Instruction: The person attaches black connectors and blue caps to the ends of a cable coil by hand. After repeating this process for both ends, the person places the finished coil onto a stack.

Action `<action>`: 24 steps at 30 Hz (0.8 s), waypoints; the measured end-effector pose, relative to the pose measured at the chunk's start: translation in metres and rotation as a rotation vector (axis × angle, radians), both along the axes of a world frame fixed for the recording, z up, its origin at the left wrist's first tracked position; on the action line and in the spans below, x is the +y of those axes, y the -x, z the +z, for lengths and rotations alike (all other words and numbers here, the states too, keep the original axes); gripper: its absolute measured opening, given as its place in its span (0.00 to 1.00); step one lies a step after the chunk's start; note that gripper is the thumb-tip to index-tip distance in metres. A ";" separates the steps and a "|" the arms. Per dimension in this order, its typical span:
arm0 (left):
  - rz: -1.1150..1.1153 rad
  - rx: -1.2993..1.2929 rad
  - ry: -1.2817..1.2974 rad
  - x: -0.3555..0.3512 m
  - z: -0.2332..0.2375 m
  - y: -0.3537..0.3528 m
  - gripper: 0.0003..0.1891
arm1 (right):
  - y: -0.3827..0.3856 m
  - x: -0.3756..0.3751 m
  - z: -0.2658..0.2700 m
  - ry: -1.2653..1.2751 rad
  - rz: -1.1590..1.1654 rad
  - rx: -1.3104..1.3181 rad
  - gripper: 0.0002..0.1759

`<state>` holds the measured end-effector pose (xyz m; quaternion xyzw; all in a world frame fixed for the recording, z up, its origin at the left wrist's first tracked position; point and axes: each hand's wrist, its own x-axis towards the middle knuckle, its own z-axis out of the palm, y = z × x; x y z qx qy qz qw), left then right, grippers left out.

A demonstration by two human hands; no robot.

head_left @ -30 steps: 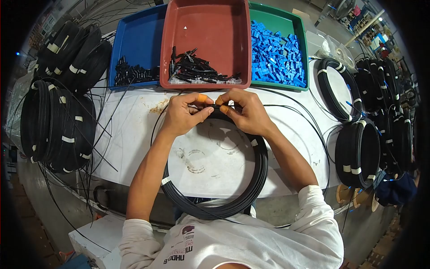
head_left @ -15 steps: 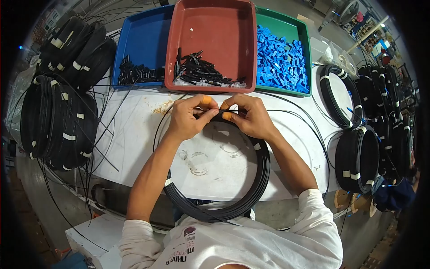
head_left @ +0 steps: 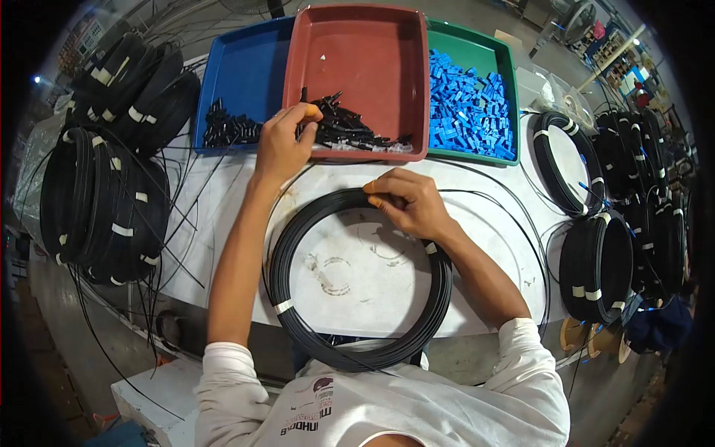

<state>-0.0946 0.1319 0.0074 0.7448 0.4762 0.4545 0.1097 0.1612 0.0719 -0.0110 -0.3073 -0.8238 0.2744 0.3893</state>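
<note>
A coil of black cable (head_left: 439, 298), bound with white tape, lies at the table's front edge and against the shirt. My right hand (head_left: 410, 201) is closed at the coil's far side, thumb and forefinger pinching black cable; the exact cable end is hidden by the fingers. Over the near left corner of the red tray (head_left: 357, 59) is my left hand (head_left: 287, 145), its thumb and forefinger apart beside a heap of slim black parts (head_left: 342, 127). Nothing shows between those fingers. Orange covers wrap fingertips on both hands.
Left of the red tray, a blue tray (head_left: 249, 59) holds short black pieces (head_left: 231, 130). On its right, a green tray (head_left: 468, 41) contains blue connectors (head_left: 469, 108). Taped cable coils are stacked at left (head_left: 112, 201) and right (head_left: 596, 264). Loose cable ends trail over the left edge.
My left hand has left the cable beside my right hand and moved up and left to the red tray. My right hand stays at the coil's far side.
</note>
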 end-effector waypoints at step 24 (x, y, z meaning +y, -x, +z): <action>-0.292 0.883 -0.189 0.083 0.008 -0.005 0.10 | -0.004 0.002 -0.011 -0.242 0.043 -0.174 0.11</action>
